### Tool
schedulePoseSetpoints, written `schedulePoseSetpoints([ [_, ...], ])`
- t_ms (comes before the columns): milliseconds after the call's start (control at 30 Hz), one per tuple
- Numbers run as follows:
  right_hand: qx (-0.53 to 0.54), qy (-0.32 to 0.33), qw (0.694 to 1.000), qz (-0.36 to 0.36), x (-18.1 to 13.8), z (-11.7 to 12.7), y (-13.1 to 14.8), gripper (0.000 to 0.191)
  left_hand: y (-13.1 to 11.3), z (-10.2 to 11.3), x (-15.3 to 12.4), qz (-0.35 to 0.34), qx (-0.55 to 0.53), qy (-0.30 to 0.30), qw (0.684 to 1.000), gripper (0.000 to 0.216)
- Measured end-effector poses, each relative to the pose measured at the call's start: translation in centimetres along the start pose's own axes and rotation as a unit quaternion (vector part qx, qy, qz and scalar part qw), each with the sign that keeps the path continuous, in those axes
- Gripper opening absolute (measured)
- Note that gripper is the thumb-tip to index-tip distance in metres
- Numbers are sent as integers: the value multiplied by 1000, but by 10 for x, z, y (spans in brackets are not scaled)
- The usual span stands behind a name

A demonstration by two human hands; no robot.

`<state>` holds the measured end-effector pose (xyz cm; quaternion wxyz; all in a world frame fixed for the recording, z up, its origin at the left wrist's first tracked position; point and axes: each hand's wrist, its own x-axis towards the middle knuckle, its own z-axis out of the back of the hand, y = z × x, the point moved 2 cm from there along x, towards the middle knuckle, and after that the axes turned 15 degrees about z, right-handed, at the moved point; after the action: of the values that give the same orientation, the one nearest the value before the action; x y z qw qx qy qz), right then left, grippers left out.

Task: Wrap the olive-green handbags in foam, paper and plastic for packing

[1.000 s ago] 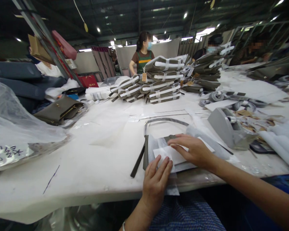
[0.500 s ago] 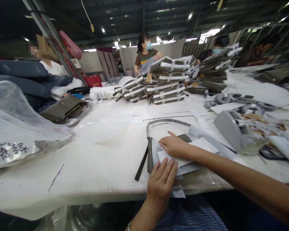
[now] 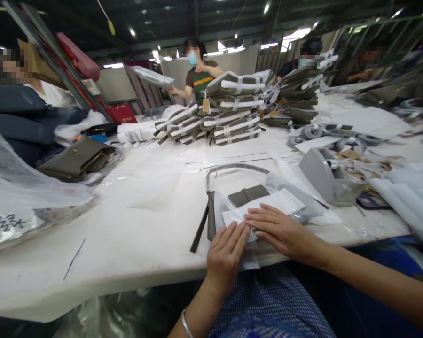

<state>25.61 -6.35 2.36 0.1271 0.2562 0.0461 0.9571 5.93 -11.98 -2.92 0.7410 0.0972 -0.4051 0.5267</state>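
Note:
An olive-grey handbag [image 3: 211, 216] lies on the white table near its front edge, with a wrapped handle [image 3: 232, 167] arching away behind it. White wrapping paper [image 3: 285, 201] covers much of the bag, and an olive flap with a strap [image 3: 249, 195] shows above the paper. My left hand [image 3: 229, 249] lies flat, fingers stretched over the paper's lower left corner. Beside it, my right hand [image 3: 280, 230] rests on the paper with fingers extended, pointing left. The bag parts under both hands are hidden.
Stacks of wrapped olive bags [image 3: 238, 108] stand at the back. A grey tape dispenser [image 3: 320, 173] and a phone [image 3: 373, 201] are at right. Clear plastic sheeting [image 3: 28, 197] and another olive bag [image 3: 77, 158] lie left. A masked co-worker [image 3: 199, 77] stands across the table.
My right hand has moved down from the bag's upper part, uncovering the olive flap and strap. My left hand stays on the paper. The co-worker now holds a pale wrapped item out to the left.

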Motion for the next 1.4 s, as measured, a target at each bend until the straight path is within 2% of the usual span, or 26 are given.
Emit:
schedulePoseSetpoints([
  [67, -9, -65, 998, 19, -19, 0, 17, 27, -1, 2, 1, 6, -5, 14, 1000, 40],
  [133, -13, -99, 994, 40, -36, -8, 33, 24, -1, 4, 2, 10, -10, 27, 1000, 41],
  [233, -42, -62, 995, 69, -49, -32, 51, 31, -1, 5, 4, 15, -9, 40, 999, 43],
  [300, -74, -39, 994, 67, -49, -48, 54, 34, -1, 5, 4, 15, -3, 44, 999, 44],
  [400, -97, -80, 991, 46, -40, -60, 48, 28, -1, 5, 5, 12, 10, 45, 999, 45],
  [500, -84, -126, 987, 49, -33, -59, 47, 24, -2, 6, 7, 1, 24, 45, 999, 47],
  [600, -60, -139, 986, 68, -38, -53, 57, 21, -3, 7, 9, -8, 44, 45, 998, 48],
  [767, -28, -119, 990, 67, -57, -46, 70, 20, -3, 5, 12, -5, 61, 44, 997, 50],
  [933, -36, -88, 993, 64, -52, -52, 56, 29, -1, 1, 13, -5, 62, 52, 997, 52],
  [1167, -35, -149, 984, 96, -44, -59, 47, 21, -1, 4, 15, -14, 69, 91, 993, 56],
  [1400, -28, -148, 985, 84, -40, -41, 60, 24, 3, -5, 13, -19, 101, 99, 990, 56],
])
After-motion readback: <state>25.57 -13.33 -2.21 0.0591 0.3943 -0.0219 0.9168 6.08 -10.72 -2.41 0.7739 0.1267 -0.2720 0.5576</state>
